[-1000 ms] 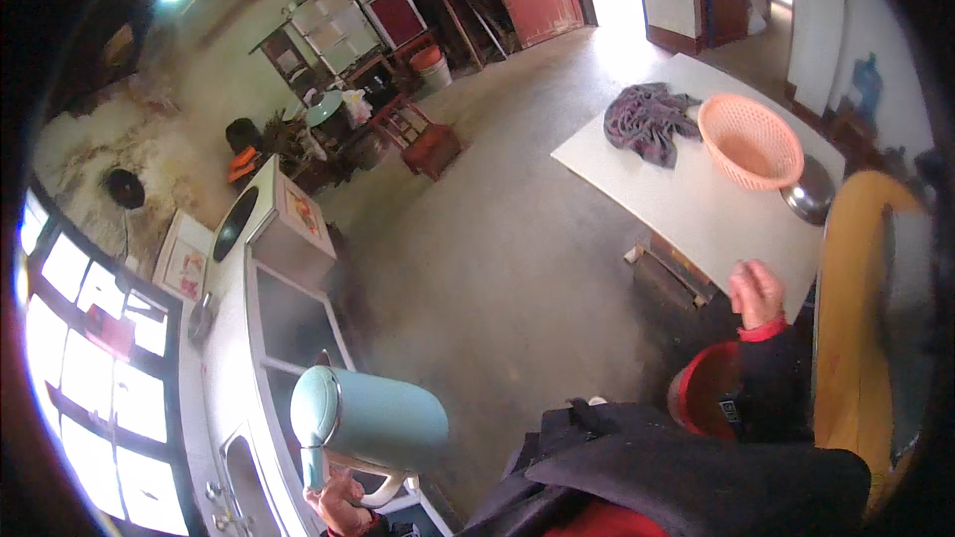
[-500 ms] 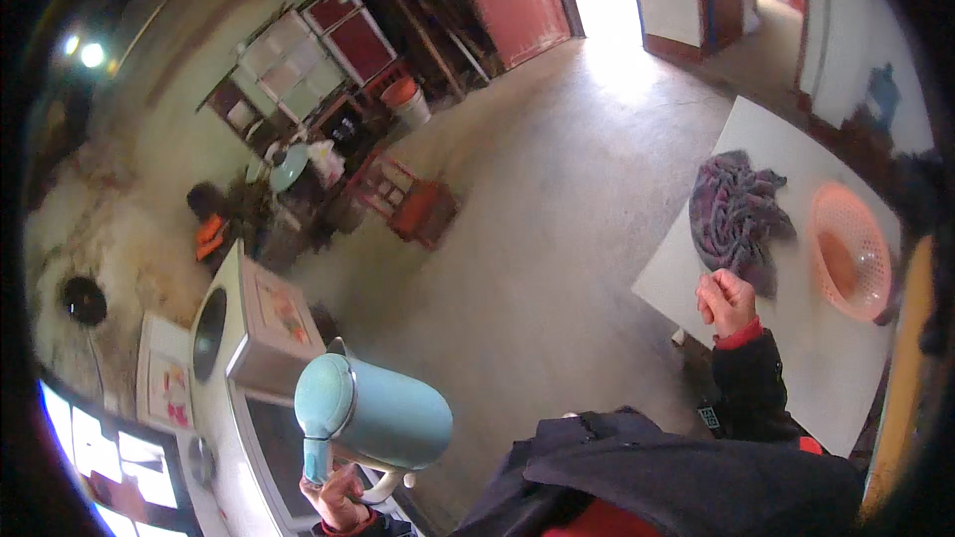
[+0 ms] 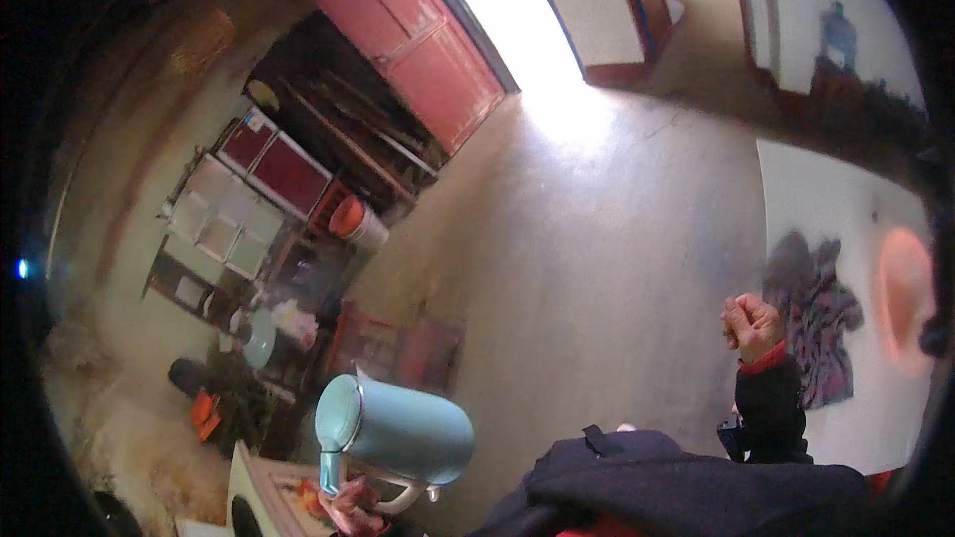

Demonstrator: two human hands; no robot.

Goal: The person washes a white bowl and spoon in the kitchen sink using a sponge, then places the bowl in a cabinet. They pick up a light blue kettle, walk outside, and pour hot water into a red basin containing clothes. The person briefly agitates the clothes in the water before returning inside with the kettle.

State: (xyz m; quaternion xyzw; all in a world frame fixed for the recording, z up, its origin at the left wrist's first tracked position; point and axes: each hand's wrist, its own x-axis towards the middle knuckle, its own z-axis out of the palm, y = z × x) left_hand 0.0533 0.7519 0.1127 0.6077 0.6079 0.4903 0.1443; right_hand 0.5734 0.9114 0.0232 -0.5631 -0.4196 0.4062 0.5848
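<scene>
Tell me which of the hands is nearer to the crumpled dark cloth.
Right. The right hand appears by the left edge of the crumpled dark cloth; contact is unclear. The left hand is well away to the left, gripping the light-blue jug.

Kettle (image 3: 413,434) — smooth, plastic-looking; cloth (image 3: 822,330) — matt, rough

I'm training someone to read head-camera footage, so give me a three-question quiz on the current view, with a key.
1. Which hand holds the light-blue jug?

2. True or false: the right hand is gripping the pink basket.

3. What lies on the white table between the right hand and the pink basket?
A) red chair
B) dark cloth
C) light-blue jug

Key: 1. The left hand. 2. False. 3. B.
</scene>
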